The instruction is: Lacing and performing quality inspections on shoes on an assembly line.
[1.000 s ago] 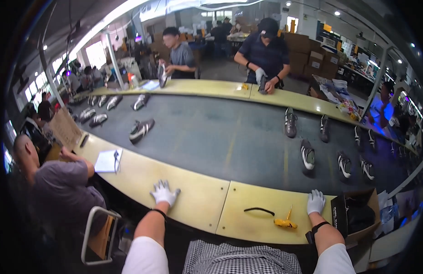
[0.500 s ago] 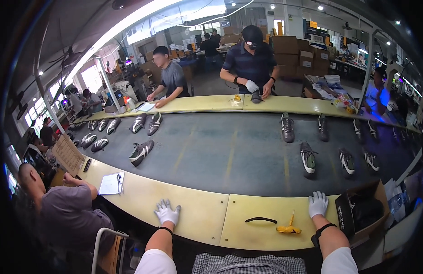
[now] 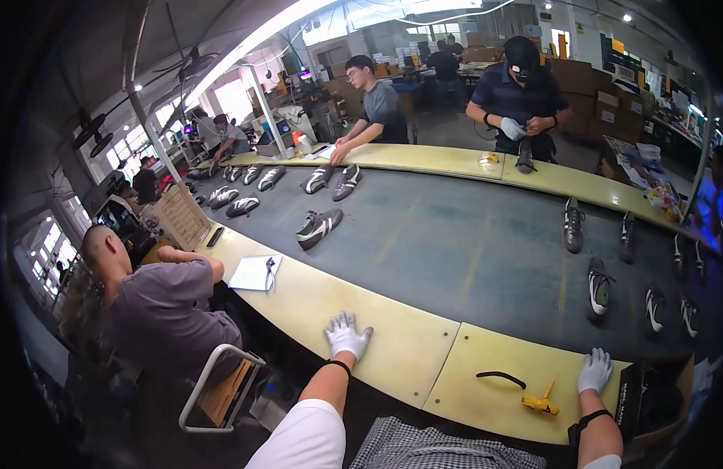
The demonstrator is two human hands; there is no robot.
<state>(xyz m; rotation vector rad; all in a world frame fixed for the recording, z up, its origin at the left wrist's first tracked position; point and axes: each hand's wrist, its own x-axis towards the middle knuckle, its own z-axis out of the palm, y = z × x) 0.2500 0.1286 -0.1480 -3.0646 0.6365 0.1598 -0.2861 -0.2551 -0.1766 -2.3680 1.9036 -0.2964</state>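
Note:
My left hand [image 3: 348, 336], in a white glove, rests on the pale yellow work ledge [image 3: 408, 348] with fingers spread and nothing in it. My right hand [image 3: 595, 370], gloved too, lies outstretched at the ledge's right end, beside a cardboard box [image 3: 681, 399] with dark contents. Between my hands are a black curved strip [image 3: 500, 379] and a yellow-handled tool [image 3: 540, 404] with a thin shaft. On the grey belt beyond, a dark shoe with pale stripes [image 3: 319, 228] sits to the left and another dark shoe [image 3: 599, 289] to the right.
More shoes [image 3: 573, 225] stand along the belt. Across it, one co-worker [image 3: 520, 102] handles a shoe and another [image 3: 377, 102] leans over the far ledge. At my left sits a person [image 3: 162, 301], by a metal-framed chair [image 3: 221, 387] and white papers [image 3: 255, 273].
My view has turned left, so the scene sits further right and tilted. Both my hands stay on the ledge. The far co-worker in grey now reaches to a shoe on the belt.

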